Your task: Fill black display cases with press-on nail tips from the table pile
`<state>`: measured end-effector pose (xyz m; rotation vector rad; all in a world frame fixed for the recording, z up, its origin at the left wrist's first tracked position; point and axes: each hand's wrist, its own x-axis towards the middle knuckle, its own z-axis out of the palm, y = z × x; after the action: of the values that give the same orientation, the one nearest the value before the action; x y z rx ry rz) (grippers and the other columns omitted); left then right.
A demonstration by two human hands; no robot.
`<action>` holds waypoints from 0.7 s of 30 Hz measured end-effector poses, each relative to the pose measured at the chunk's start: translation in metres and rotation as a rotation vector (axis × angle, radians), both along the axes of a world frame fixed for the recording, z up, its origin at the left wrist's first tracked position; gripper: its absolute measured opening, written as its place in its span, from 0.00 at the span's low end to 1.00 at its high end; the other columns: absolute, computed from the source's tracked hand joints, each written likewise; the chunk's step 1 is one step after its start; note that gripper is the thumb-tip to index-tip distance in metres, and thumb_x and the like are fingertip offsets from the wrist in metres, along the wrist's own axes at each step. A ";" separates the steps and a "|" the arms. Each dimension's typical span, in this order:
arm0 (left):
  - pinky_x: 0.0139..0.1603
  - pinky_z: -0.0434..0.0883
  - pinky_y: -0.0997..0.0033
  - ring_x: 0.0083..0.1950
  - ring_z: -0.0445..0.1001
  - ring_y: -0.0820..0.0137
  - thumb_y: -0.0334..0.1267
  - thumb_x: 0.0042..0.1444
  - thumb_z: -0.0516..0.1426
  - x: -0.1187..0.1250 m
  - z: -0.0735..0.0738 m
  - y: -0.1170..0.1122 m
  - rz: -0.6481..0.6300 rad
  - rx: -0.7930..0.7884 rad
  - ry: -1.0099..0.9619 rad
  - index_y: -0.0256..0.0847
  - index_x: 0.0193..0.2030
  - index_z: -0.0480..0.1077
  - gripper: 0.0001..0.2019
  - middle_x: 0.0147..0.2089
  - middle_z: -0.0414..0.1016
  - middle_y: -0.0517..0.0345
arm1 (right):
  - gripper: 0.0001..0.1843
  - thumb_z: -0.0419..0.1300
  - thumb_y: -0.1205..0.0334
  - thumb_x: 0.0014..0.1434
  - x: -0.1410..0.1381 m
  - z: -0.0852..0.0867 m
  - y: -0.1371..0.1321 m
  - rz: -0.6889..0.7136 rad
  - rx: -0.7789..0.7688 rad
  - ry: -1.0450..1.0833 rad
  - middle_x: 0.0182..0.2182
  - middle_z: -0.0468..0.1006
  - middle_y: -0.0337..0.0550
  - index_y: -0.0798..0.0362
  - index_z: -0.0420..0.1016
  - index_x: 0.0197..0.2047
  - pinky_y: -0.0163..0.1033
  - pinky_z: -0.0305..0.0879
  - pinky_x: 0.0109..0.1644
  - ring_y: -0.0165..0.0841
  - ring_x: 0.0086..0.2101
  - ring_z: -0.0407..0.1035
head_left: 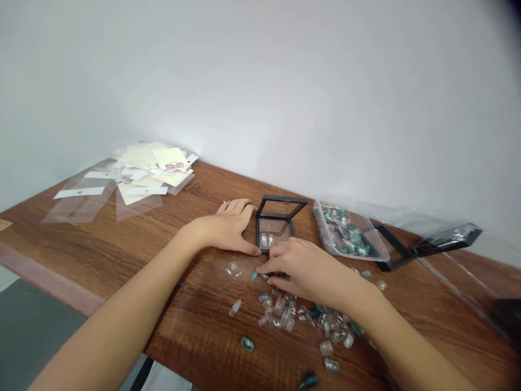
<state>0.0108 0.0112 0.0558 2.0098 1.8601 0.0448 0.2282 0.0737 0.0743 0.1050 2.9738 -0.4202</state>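
Observation:
A black-framed display case [277,214] stands open on the wooden table [195,320], its clear lid raised and several clear false nails [266,239] inside. My left hand [228,228] cups the case's left side, with the thumb at its front corner. My right hand [297,266] sits at the case's front edge with its fingertips drawn together, and whatever they touch is hidden. Loose clear and green false nails [280,312] lie scattered on the wood below both hands, and a green one [254,276] lies just by my right fingertips.
A clear tub of green and clear nails [342,232] stands right of the case. Beyond it lie a black frame [394,247] and a plastic-wrapped black item [448,239]. Cellophane sleeves and printed cards [150,174] lie far left, against the white wall [260,81].

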 end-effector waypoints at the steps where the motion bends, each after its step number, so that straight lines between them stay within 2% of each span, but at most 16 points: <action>1: 0.71 0.49 0.45 0.73 0.44 0.44 0.72 0.44 0.55 0.000 0.000 0.000 0.002 -0.001 0.000 0.32 0.70 0.48 0.56 0.72 0.46 0.33 | 0.11 0.63 0.64 0.61 0.000 0.000 0.000 0.000 -0.002 -0.001 0.36 0.81 0.39 0.44 0.82 0.46 0.42 0.66 0.43 0.36 0.38 0.74; 6: 0.71 0.49 0.45 0.73 0.45 0.43 0.72 0.43 0.55 0.000 0.000 0.000 0.002 0.006 -0.006 0.32 0.69 0.50 0.55 0.72 0.47 0.34 | 0.13 0.64 0.66 0.60 -0.001 0.001 0.001 -0.014 -0.035 0.013 0.39 0.81 0.40 0.46 0.80 0.48 0.41 0.66 0.46 0.36 0.41 0.75; 12: 0.71 0.48 0.45 0.73 0.44 0.43 0.72 0.43 0.55 -0.001 -0.002 0.000 0.005 0.011 -0.011 0.32 0.69 0.49 0.56 0.73 0.45 0.33 | 0.09 0.63 0.68 0.60 -0.003 0.005 0.000 -0.027 -0.067 -0.014 0.38 0.81 0.40 0.48 0.80 0.42 0.40 0.66 0.44 0.34 0.39 0.74; 21: 0.71 0.50 0.46 0.73 0.46 0.45 0.71 0.43 0.56 0.000 0.000 -0.001 -0.007 0.026 0.001 0.34 0.68 0.52 0.53 0.71 0.48 0.34 | 0.05 0.61 0.68 0.58 -0.002 0.010 -0.002 -0.103 -0.058 -0.014 0.36 0.81 0.41 0.52 0.78 0.37 0.40 0.65 0.43 0.34 0.36 0.73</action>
<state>0.0104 0.0104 0.0554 2.0346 1.8624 0.0662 0.2260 0.0720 0.0842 0.2556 2.9486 -0.5147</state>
